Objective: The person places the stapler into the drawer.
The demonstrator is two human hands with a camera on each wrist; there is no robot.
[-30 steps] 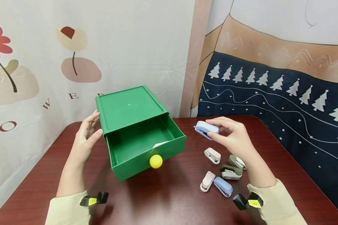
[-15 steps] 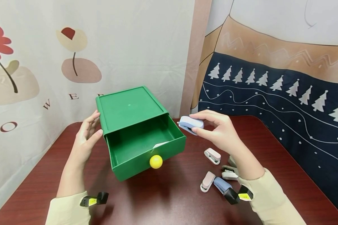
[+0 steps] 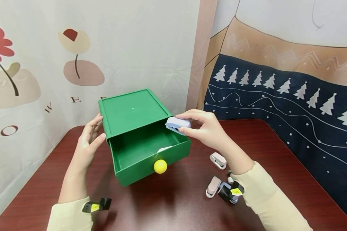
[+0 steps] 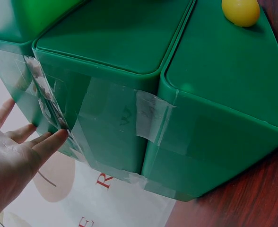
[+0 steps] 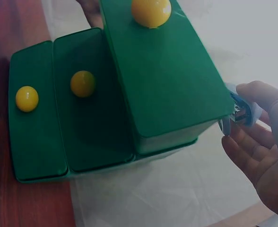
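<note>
A green drawer cabinet (image 3: 133, 110) stands on the table, its top drawer (image 3: 127, 175) pulled out by a yellow knob (image 3: 160, 166). My right hand (image 3: 203, 126) pinches a light blue stapler (image 3: 176, 123) between thumb and fingers, over the drawer's right edge. In the right wrist view the same stapler (image 5: 247, 112) shows partly behind the drawer's corner. With extended, slightly bent fingers, my left hand (image 3: 88, 141) touches the cabinet's left side, as the left wrist view confirms. A small white piece (image 3: 164, 149) shows inside the drawer near its front.
Right of the cabinet lie a pink stapler (image 3: 218, 160) and, nearer, another pink one (image 3: 213, 186). A blue stapler (image 3: 235, 199) is partly hidden by the right wrist camera (image 3: 226, 192). Two closed lower drawers show yellow knobs (image 5: 83, 84). Printed cloth hangs behind the table (image 3: 176, 211).
My right hand has carried the light blue stapler leftward from above the table to the drawer's right edge. The left hand and cabinet have stayed in place.
</note>
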